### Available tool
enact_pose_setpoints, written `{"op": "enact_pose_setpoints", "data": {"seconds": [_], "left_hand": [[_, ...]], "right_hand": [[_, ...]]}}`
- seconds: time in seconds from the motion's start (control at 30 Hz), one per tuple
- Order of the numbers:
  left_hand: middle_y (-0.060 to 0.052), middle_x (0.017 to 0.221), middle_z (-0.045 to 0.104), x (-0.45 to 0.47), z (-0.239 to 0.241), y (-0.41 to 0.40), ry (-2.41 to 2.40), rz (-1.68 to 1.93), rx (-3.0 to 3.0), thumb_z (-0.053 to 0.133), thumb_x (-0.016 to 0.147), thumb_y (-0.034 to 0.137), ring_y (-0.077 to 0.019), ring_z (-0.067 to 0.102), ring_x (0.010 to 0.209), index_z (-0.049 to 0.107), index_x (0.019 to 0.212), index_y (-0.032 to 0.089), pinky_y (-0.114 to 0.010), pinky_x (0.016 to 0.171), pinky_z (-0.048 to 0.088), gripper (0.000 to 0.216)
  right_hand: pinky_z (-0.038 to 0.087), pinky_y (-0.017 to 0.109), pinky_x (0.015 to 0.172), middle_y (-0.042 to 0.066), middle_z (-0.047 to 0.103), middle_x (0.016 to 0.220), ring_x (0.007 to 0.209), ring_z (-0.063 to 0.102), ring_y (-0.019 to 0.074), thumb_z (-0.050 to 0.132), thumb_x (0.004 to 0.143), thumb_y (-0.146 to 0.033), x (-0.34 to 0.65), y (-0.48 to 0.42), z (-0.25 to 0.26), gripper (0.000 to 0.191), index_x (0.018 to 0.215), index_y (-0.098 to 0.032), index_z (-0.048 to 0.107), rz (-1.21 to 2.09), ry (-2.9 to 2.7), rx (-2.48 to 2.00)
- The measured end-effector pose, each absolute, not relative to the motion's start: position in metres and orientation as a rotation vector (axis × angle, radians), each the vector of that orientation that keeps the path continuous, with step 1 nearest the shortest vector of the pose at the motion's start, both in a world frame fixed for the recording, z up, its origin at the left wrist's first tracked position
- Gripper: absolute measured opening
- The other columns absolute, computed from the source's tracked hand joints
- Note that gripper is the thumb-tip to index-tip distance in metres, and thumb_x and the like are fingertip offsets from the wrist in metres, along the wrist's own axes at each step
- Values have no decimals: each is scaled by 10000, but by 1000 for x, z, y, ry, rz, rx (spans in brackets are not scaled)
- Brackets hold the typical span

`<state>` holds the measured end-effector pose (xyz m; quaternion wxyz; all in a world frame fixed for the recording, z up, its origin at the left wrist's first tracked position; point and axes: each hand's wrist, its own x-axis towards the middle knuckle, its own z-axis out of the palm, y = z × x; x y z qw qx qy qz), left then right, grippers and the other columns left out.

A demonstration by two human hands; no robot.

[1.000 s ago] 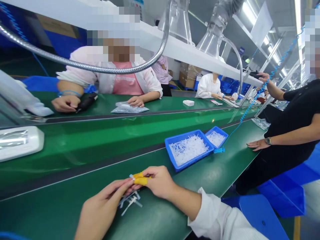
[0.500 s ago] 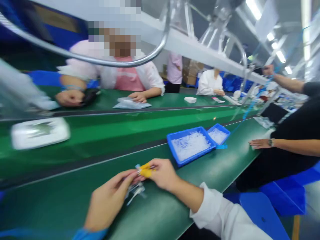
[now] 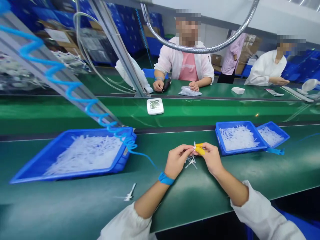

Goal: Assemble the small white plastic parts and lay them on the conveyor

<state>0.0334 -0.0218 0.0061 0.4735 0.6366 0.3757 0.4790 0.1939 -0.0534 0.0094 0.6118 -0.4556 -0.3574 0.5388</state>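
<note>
Both hands meet over the green work surface (image 3: 200, 186). My left hand (image 3: 176, 160), with a blue wrist strap (image 3: 165, 178), pinches a small white plastic piece (image 3: 194, 146) between thumb and fingers. My right hand (image 3: 211, 158) closes on the same piece from the other side; yellow finger cots (image 3: 200, 151) cover its thumb and one fingertip. The piece is partly hidden by the fingers, and its exact kind is too small to tell. Several similar white and clear pieces (image 3: 191, 162) lie just below the hands. Another white piece (image 3: 130, 193) lies apart, left of my left forearm.
A large blue tray (image 3: 75, 173) of white plastic pieces stands at left, with two smaller blue trays (image 3: 240, 152) at right. A coiled blue cord (image 3: 75, 90) hangs by a metal post. On the green conveyor sits a white device (image 3: 155, 106). People sit across the line.
The view has swung left, bringing the large tray and coiled cord into sight. Both hands keep hold of the small piece. The white device now appears farther right.
</note>
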Motion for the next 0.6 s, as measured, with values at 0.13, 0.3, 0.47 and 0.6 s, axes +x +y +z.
{"op": "enact_pose_setpoints", "data": {"seconds": [0.13, 0.3, 0.47, 0.6], "left_hand": [[-56, 872, 798, 35, 3, -20, 892, 1184, 1560, 723, 937, 320, -185, 758, 755, 808, 948, 179, -262, 727, 629, 165], [-33, 806, 763, 38, 4, -23, 906, 1269, 1728, 685, 972, 255, -158, 714, 700, 786, 900, 184, -238, 674, 574, 143], [-41, 848, 770, 37, 7, -23, 900, 1350, 1850, 667, 989, 246, -166, 715, 758, 789, 893, 196, -248, 715, 557, 163], [-48, 856, 785, 36, 5, -17, 904, 1296, 1738, 681, 975, 306, -175, 725, 735, 810, 927, 197, -260, 716, 577, 175]], "right_hand": [[653, 324, 782, 39, 791, 839, 700, 740, 170, 942, 672, -384, 195, -53, 8, 266, 827, -203, 823, 1245, -836, -1036], [645, 305, 763, 34, 794, 832, 730, 750, 179, 934, 690, -354, 194, -56, 7, 215, 786, -208, 810, 1200, -847, -1058], [641, 306, 777, 30, 791, 825, 747, 748, 183, 930, 695, -363, 195, -57, 7, 209, 763, -209, 807, 1160, -898, -1076], [654, 373, 801, 60, 802, 876, 769, 758, 223, 899, 717, -423, 197, -50, 16, 291, 891, -201, 826, 1190, -972, -1082]]}}
